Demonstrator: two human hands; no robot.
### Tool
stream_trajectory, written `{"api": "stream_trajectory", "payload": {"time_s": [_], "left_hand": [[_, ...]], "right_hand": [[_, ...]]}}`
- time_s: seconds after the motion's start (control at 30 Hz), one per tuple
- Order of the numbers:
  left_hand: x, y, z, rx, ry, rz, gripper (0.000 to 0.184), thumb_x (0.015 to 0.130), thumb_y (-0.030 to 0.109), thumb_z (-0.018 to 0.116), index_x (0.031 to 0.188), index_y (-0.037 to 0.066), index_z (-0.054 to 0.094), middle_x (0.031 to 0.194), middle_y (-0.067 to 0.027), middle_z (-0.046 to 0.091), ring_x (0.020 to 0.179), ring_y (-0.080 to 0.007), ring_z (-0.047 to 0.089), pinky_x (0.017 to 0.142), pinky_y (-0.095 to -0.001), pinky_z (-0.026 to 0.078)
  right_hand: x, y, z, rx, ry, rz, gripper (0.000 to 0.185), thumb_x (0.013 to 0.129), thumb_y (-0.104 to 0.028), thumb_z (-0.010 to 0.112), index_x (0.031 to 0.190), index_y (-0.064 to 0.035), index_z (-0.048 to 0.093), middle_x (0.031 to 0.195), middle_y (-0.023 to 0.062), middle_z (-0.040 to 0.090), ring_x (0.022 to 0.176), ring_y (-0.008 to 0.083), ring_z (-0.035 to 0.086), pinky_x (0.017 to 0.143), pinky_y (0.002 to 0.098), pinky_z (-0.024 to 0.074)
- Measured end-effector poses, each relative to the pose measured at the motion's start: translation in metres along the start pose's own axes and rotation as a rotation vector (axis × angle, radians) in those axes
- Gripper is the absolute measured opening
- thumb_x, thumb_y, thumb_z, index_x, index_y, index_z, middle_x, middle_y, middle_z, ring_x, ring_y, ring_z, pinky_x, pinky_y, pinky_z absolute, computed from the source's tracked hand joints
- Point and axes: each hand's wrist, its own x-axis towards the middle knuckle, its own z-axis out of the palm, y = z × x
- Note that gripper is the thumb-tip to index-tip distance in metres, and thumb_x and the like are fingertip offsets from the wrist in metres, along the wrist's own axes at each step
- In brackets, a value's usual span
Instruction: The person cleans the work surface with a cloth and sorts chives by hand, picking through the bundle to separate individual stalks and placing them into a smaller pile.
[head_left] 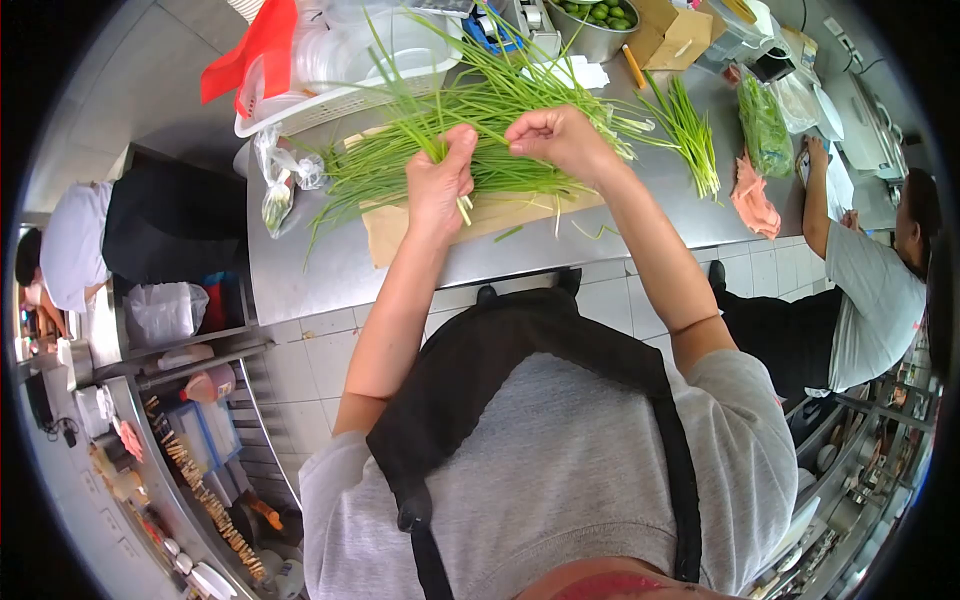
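My left hand point(440, 182) is closed around a small bunch of green chives, their pale ends poking out below the fist and their long tips reaching up and away. Just to the right, my right hand point(562, 142) has thumb and forefinger pinched together on a chive stalk. Under and behind both hands spreads a big loose pile of chives point(525, 172). It lies on a sheet of brown paper point(384, 240) on the steel table point(300, 275). A separate, smaller bunch of chives point(690, 145) rests farther right.
A white plastic basket point(350, 102) with clear containers and a red bag point(262, 50) stands back left. A bowl of green limes point(605, 15) and a cardboard box point(672, 40) are behind. Bagged greens point(765, 128) lie right. One person point(870, 290) works at right, another point(80, 240) stands left.
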Motion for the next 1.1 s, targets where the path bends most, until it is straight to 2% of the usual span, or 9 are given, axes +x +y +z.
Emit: {"api": "stream_trajectory", "payload": {"time_s": [0.1, 0.17, 0.27, 0.6, 0.67, 0.73, 0.9, 0.97, 1.1], "left_hand": [[0.005, 0.006, 0.004, 0.147, -0.062, 0.058, 0.027, 0.080, 0.018, 0.060, 0.099, 0.000, 0.055, 0.057, 0.0065, 0.040, 0.042, -0.0021, 0.028, 0.036, -0.0179, 0.022], [0.008, 0.011, 0.005, 0.144, -0.080, 0.068, 0.025, 0.080, 0.017, 0.060, 0.096, 0.000, 0.057, 0.057, 0.0062, 0.039, 0.042, -0.0020, 0.028, 0.036, -0.0181, 0.022], [0.012, 0.014, 0.005, 0.036, -0.125, 0.058, 0.021, 0.078, 0.015, 0.062, 0.091, -0.001, 0.059, 0.057, 0.0047, 0.043, 0.041, -0.0023, 0.029, 0.036, -0.0187, 0.022], [0.011, -0.008, 0.003, -0.020, -0.074, 0.067, 0.015, 0.076, 0.010, 0.063, 0.086, 0.000, 0.059, 0.064, -0.0005, 0.054, 0.041, -0.0039, 0.036, 0.036, -0.0184, 0.026], [0.011, -0.010, 0.000, -0.031, -0.068, 0.084, 0.013, 0.077, 0.010, 0.062, 0.085, 0.001, 0.058, 0.067, -0.0011, 0.055, 0.041, -0.0043, 0.036, 0.036, -0.0181, 0.027], [0.012, -0.013, -0.006, -0.240, -0.025, 0.112, 0.008, 0.080, 0.011, 0.058, 0.085, 0.004, 0.056, 0.073, -0.0031, 0.057, 0.047, -0.0055, 0.041, 0.038, -0.0175, 0.030], [0.022, -0.004, -0.024, -0.315, 0.093, 0.084, 0.008, 0.084, 0.014, 0.052, 0.086, 0.007, 0.051, 0.082, -0.0076, 0.058, 0.064, -0.0090, 0.050, 0.047, -0.0208, 0.039], [0.024, -0.001, -0.025, -0.299, 0.088, -0.017, 0.010, 0.085, 0.014, 0.049, 0.088, 0.004, 0.049, 0.086, -0.0122, 0.058, 0.077, -0.0176, 0.057, 0.058, -0.0268, 0.046], [0.029, -0.006, -0.022, -0.343, -0.060, -0.138, 0.012, 0.085, 0.012, 0.048, 0.091, 0.002, 0.046, 0.093, -0.0178, 0.057, 0.091, -0.0281, 0.056, 0.071, -0.0339, 0.048]], "right_hand": [[-0.001, 0.001, -0.001, -0.053, -0.060, -0.046, 0.012, 0.075, -0.006, 0.061, 0.086, -0.0009, 0.062, 0.075, 0.0034, 0.062, 0.069, 0.0073, 0.056, 0.061, 0.0197, 0.0435], [-0.003, -0.003, -0.003, 0.113, -0.111, 0.069, 0.011, 0.076, -0.009, 0.061, 0.086, -0.0036, 0.061, 0.073, 0.0004, 0.060, 0.062, 0.0030, 0.052, 0.050, 0.0162, 0.0363], [-0.006, -0.006, -0.002, 0.103, -0.077, 0.042, 0.007, 0.076, -0.012, 0.060, 0.081, -0.0067, 0.060, 0.071, -0.0023, 0.059, 0.057, 0.0006, 0.047, 0.045, 0.0152, 0.0301], [-0.002, 0.002, 0.005, 0.069, -0.073, 0.039, 0.004, 0.075, -0.011, 0.060, 0.077, -0.0088, 0.057, 0.068, -0.0042, 0.058, 0.053, -0.0007, 0.043, 0.043, 0.0151, 0.0283], [-0.001, 0.008, 0.004, 0.214, 0.001, 0.087, 0.004, 0.076, -0.011, 0.060, 0.076, -0.0089, 0.056, 0.068, -0.0037, 0.057, 0.052, -0.0001, 0.041, 0.042, 0.0154, 0.0276], [-0.001, 0.010, 0.002, 0.216, 0.003, 0.069, 0.005, 0.076, -0.010, 0.059, 0.076, -0.0087, 0.055, 0.067, -0.0034, 0.057, 0.052, 0.0003, 0.041, 0.042, 0.0158, 0.0281], [-0.012, 0.009, -0.004, 0.085, -0.017, 0.070, 0.006, 0.077, -0.009, 0.058, 0.074, -0.0078, 0.053, 0.066, -0.0025, 0.057, 0.053, 0.0010, 0.042, 0.044, 0.0167, 0.0297], [-0.015, 0.012, -0.004, 0.047, 0.003, 0.083, 0.005, 0.078, -0.009, 0.056, 0.075, -0.0066, 0.053, 0.066, -0.0017, 0.057, 0.053, 0.0012, 0.043, 0.045, 0.0167, 0.0309], [-0.017, 0.026, -0.004, -0.047, -0.009, 0.013, 0.002, 0.077, -0.006, 0.055, 0.075, -0.0061, 0.054, 0.064, -0.0029, 0.055, 0.053, 0.0012, 0.043, 0.046, 0.0165, 0.0310]]}}
